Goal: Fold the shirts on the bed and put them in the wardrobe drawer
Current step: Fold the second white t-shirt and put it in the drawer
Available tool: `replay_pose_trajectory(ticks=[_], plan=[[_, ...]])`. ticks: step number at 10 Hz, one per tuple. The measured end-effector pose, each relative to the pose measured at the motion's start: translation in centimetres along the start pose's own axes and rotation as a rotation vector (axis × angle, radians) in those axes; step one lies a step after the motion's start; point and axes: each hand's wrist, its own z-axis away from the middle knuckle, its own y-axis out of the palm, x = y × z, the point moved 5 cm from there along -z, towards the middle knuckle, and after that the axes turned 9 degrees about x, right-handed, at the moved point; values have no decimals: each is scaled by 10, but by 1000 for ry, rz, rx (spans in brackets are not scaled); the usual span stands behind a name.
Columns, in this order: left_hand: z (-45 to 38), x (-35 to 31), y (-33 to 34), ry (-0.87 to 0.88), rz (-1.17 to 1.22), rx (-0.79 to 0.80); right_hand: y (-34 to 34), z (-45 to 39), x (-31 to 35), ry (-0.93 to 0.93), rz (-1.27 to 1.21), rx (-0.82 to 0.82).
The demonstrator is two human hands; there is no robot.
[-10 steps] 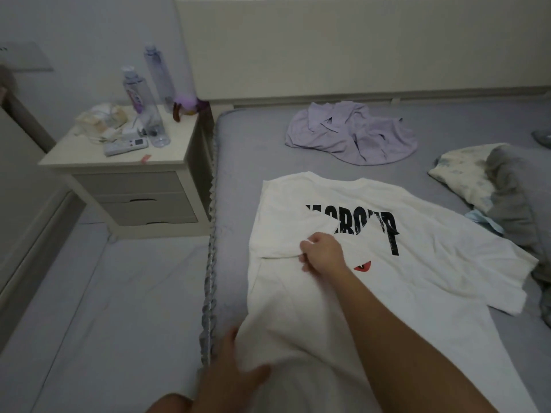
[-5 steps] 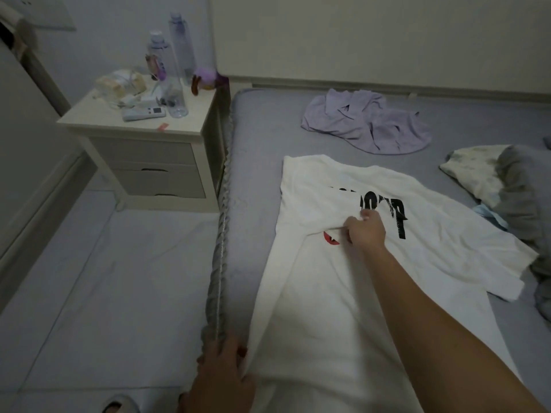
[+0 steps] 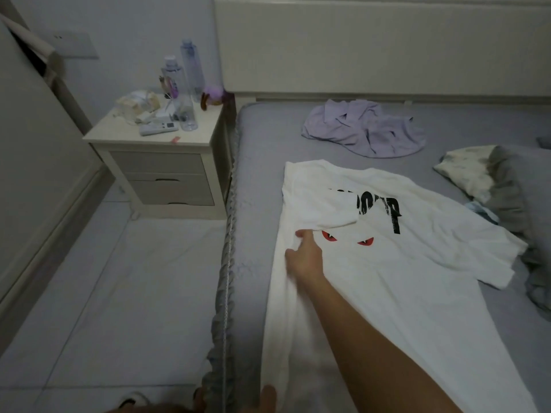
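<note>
A white T-shirt (image 3: 402, 272) with black letters and two red eye shapes lies spread on the grey bed (image 3: 262, 162). Its left sleeve is folded in over the print. My right hand (image 3: 304, 257) rests flat on the shirt just below that folded sleeve, fingers spread and pointing up-left, holding nothing. My left hand (image 3: 265, 397) is at the bottom edge of the view, thumb on the shirt's hem at the bed's edge; most of it is cut off. A crumpled lilac shirt (image 3: 363, 129) lies near the headboard.
A white nightstand (image 3: 155, 162) left of the bed holds bottles, a remote and clutter. A grey blanket and patterned pillow (image 3: 477, 171) are bunched at the right. Pale floor lies to the left, with a slipper (image 3: 131, 400) at the bottom. The headboard (image 3: 381, 46) runs along the wall.
My right hand let go of the folded sleeve and slid left and down, now lying flat; both red eyes now show. My left hand stays at the hem.
</note>
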Motion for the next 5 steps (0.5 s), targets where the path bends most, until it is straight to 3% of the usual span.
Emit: replay_pose_trajectory(ticks=[1, 2, 3, 5], plan=[[58, 100, -4, 171, -412, -100, -6, 0, -10, -30, 102, 7], [29, 115, -137, 33, -328, 40, -23, 5, -12, -153, 408, -60], [9, 121, -184, 61, -226, -229, -35, 22, -39, -275, 863, -89], [4, 122, -108, -70, -281, -115, -89, 21, -101, -172, 921, -47]])
